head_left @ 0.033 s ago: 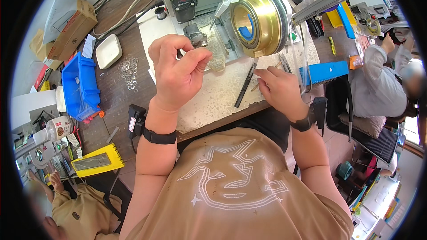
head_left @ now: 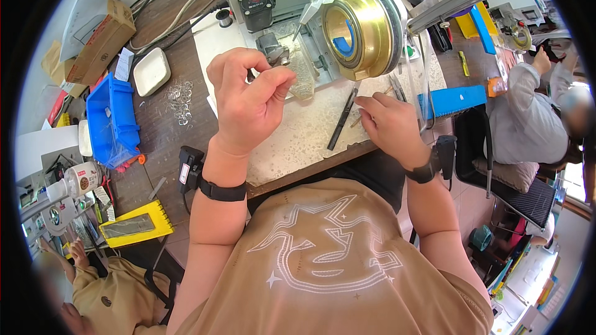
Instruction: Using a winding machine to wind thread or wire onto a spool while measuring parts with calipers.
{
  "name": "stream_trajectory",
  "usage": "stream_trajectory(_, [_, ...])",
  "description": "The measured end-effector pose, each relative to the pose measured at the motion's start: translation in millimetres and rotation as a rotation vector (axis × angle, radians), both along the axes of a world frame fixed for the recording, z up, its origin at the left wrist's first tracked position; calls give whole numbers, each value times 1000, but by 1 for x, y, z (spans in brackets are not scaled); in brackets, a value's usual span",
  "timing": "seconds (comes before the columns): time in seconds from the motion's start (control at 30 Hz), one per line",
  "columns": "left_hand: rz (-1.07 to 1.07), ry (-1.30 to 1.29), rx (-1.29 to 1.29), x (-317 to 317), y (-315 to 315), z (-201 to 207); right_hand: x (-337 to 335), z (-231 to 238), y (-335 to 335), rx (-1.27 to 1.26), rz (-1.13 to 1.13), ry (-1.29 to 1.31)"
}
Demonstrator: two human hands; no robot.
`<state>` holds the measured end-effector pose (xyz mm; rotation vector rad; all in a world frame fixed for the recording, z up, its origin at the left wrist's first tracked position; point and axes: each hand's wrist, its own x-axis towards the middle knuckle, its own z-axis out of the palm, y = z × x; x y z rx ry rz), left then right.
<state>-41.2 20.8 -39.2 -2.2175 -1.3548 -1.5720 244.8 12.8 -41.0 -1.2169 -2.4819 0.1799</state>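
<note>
My left hand (head_left: 248, 102) is raised in front of the machine, thumb and forefinger pinched together. Whatever sits between those fingertips is too small or too hidden to make out. Just behind them is a small metal clamp-like part (head_left: 271, 46) of the machine. My right hand (head_left: 394, 125) rests low over the pale work board (head_left: 279, 155), forefinger and thumb apart, with no held thing visible. A thin brownish stick (head_left: 356, 123) pokes out beneath it. Beside its fingertips lies a slim black pen-like tool (head_left: 343, 121). The big brass-coloured wheel (head_left: 357, 31) stands behind this hand.
Clear rings or loops (head_left: 180, 102) lie scattered left of the board, near a white dish (head_left: 151, 72) and a blue bin (head_left: 112, 121). A blue tray (head_left: 456, 100) is at the right, below a metal rail (head_left: 472, 0). Other people sit at both sides.
</note>
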Motion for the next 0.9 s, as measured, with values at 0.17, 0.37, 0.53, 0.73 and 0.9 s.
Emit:
stream_trajectory(0.17, [2,5,-4,-1,0,0,-2,1,0,-1,3,-10])
stream_trajectory(0.37, [0,4,-4,0,0,0,-4,-1,1,-12,-3,-7])
stream_trajectory(0.53, [-4,2,-2,0,-1,0,-8,-4,2,-12,-1,-11])
stream_trajectory(0.73, [-6,-6,8,0,0,0,-15,-7,1,-31,-12,20])
stream_trajectory(0.9, [-26,-19,-10,-1,-1,1,-18,-7,1,-40,-7,12])
